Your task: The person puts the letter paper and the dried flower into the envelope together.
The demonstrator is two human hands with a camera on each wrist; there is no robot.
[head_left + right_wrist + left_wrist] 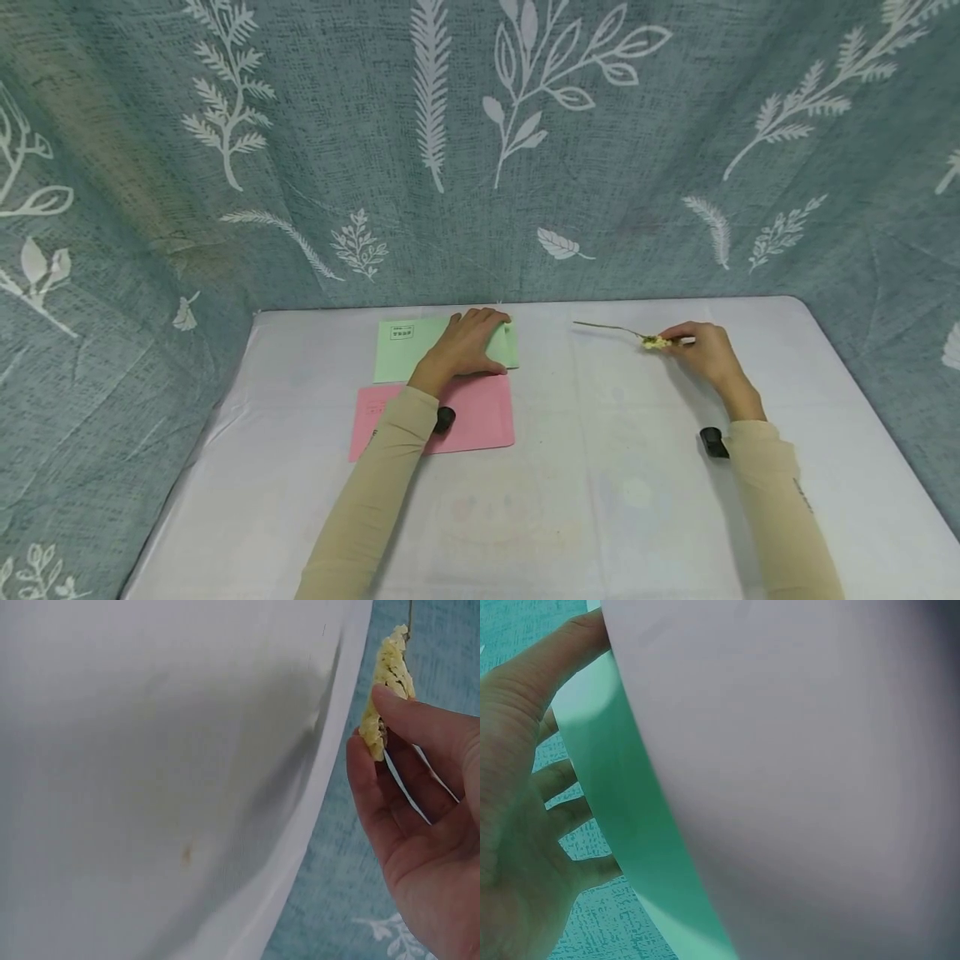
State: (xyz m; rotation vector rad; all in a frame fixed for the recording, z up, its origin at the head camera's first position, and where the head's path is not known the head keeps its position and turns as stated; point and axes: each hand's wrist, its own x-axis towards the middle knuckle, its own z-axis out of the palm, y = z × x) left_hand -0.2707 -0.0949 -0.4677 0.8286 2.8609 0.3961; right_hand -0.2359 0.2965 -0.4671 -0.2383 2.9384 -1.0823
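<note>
A green envelope (405,354) with a small printed box lies toward the back of the table. My left hand (465,343) spans it near its right end, thumb at the near long edge and fingers curved over the far edge. In the left wrist view the fingertips partly disappear behind the green edge. To the right, my right hand (703,348) pinches a dried flower (656,342) by its pale yellow head (391,671) between thumb and fingers. Its thin brown stem (606,326) points left, toward the envelope's right end.
A pink envelope (480,421) lies just in front of the green one, partly under the left forearm. A white cloth covers the table (600,500). Behind it hangs a green-blue curtain (465,233) with white leaf prints.
</note>
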